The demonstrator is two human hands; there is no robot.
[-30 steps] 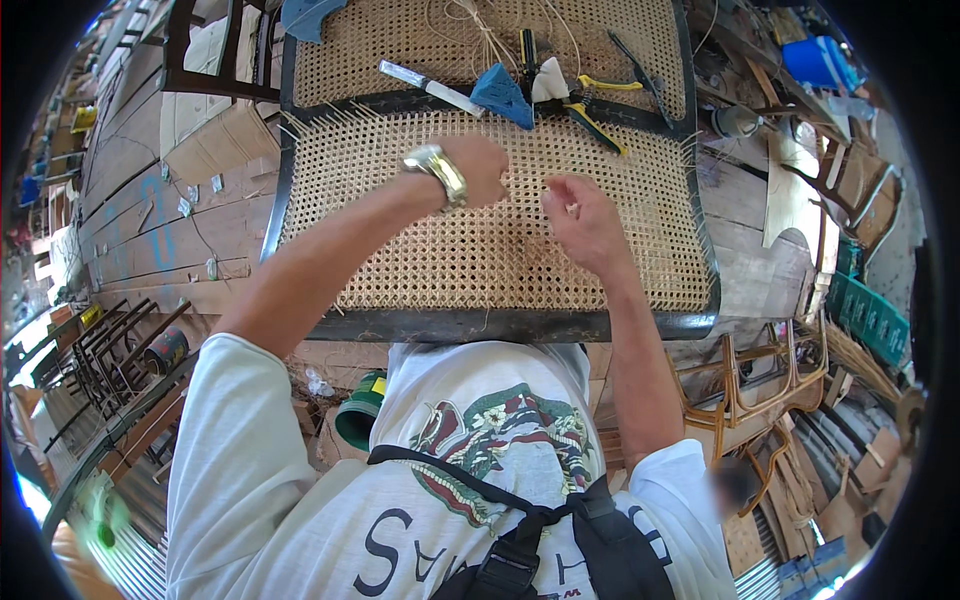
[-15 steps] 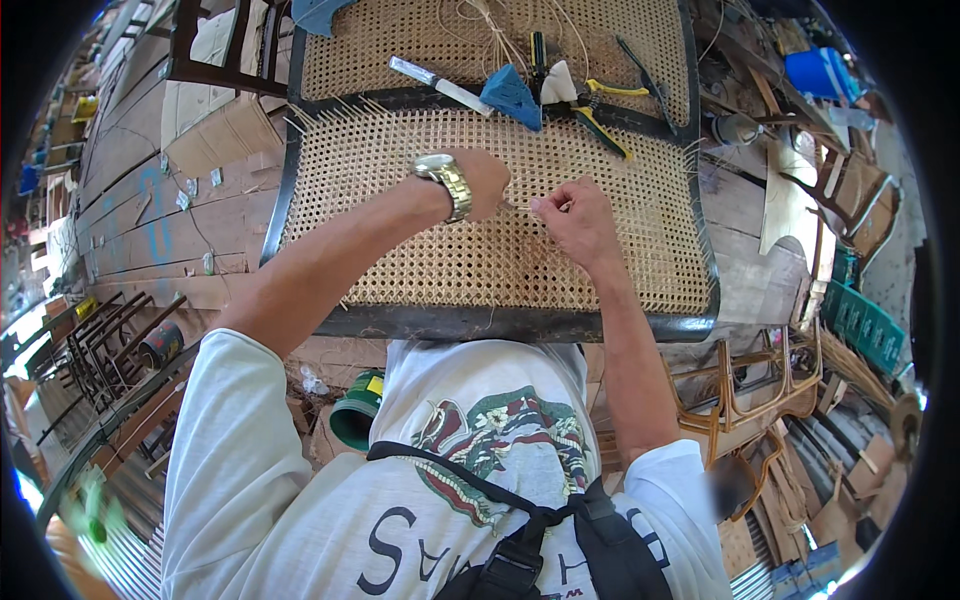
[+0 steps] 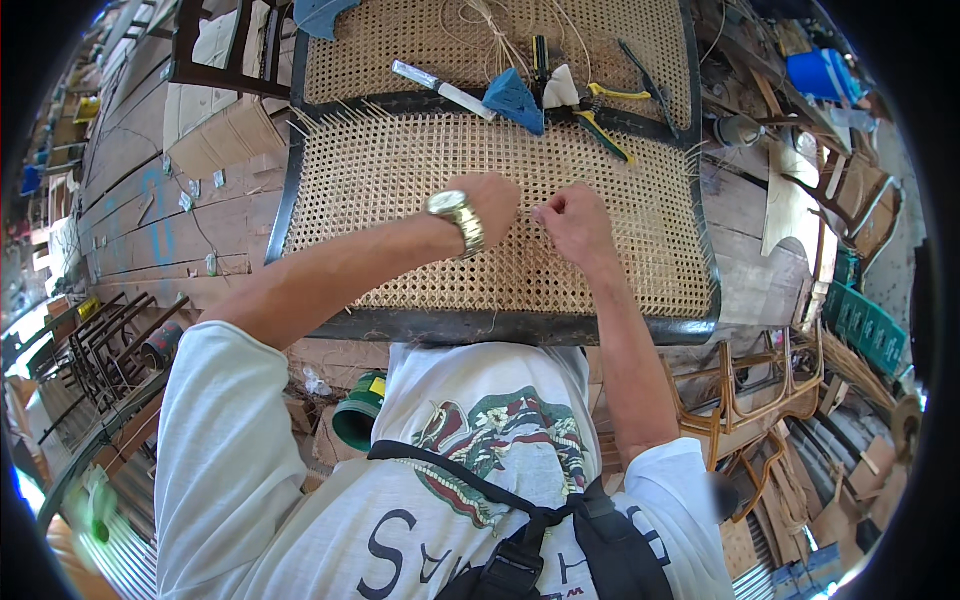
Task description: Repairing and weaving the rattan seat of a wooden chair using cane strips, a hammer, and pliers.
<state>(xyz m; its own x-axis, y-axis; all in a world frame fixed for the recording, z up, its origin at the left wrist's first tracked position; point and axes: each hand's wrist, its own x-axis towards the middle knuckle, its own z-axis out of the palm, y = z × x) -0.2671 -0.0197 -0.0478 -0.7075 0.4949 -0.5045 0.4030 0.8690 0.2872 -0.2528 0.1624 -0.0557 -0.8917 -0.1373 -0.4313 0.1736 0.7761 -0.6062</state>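
My left hand (image 3: 490,203), with a gold-coloured watch (image 3: 457,217) on the wrist, is closed just above a woven cane panel (image 3: 400,165). Its fingertips are turned away from view. Close by on the right, my right hand (image 3: 578,228) has its thumb and fingers pinched together over the same weave. What either hand grips is too small or hidden to make out. A dark frame (image 3: 430,325) borders the panel, and loose cane ends (image 3: 335,113) stick up along its far left edge.
Beyond my hands lie a white-handled tool (image 3: 443,90), a blue wedge-shaped piece (image 3: 514,102), a whitish lump (image 3: 560,88), pliers (image 3: 605,137) and coiled cane strands (image 3: 493,35). A cardboard box (image 3: 225,140) stands left, a wooden chair frame (image 3: 745,385) right, and a green container (image 3: 358,415) below.
My left hand has shifted slightly right, nearer the right hand, and its wrist has turned a little. The right hand stays pinched in nearly the same place.
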